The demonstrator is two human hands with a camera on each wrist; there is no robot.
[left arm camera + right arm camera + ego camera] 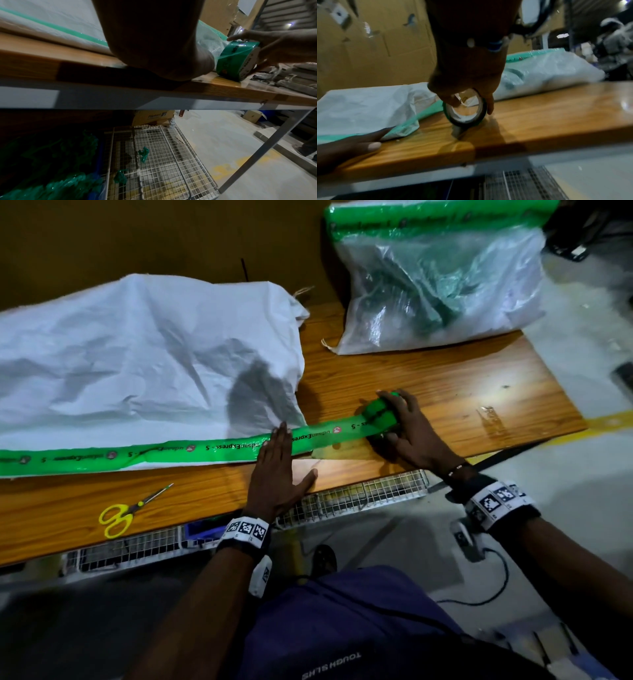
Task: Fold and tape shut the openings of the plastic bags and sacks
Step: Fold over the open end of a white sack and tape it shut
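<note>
A large white woven sack (pixel 137 364) lies flat on the left of the wooden table (pixel 428 392). A printed green tape strip (pixel 164 453) runs along its near folded edge and stretches on to the green tape roll (pixel 378 414). My right hand (pixel 407 429) grips that roll (pixel 465 112) standing on the table right of the sack, fingers curled round it. My left hand (pixel 277 470) lies flat, fingers straight, pressing the tape at the sack's right corner (pixel 402 129). A second, clear plastic sack (pixel 442 285) with a green taped top sits at the back right.
Yellow-handled scissors (pixel 126 511) lie near the table's front edge at the left. A wire mesh shelf (pixel 163 155) under the table holds scraps of green tape. Cardboard (pixel 376 40) stands behind the table. A small clear plastic scrap (pixel 489 416) lies at the right.
</note>
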